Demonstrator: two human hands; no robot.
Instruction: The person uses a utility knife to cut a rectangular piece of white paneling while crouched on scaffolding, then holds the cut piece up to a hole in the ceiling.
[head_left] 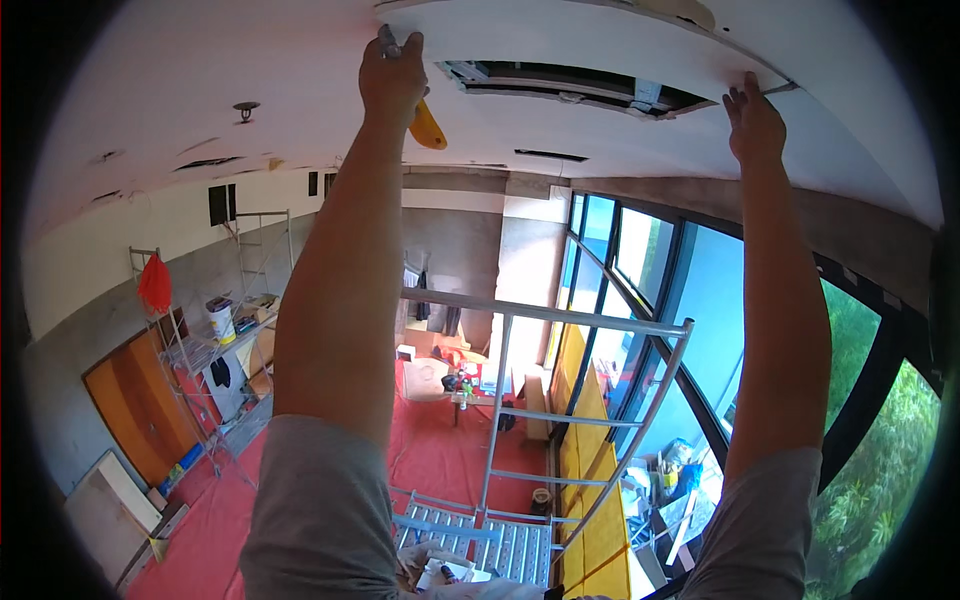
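Both my arms reach up to the white ceiling. My left hand (392,78) is closed round a yellow-handled tool (428,127) whose handle hangs below the palm; the fingers hide much of its other end. Those fingertips also meet the near left part of a white board (580,35) overhead. Against the board's right corner, my right hand (757,120) presses from below with its fingers apart and no tool in it. Just beyond the board, a long dark opening (570,82) in the ceiling shows framing inside.
A metal scaffold rail (550,311) and ladder frame stand below, above a perforated metal platform (515,550). Tall windows (705,290) line the right side. At left, another scaffold holds a white bucket (220,322). Red sheeting (435,455) covers the floor. A sprinkler head (246,110) hangs at left.
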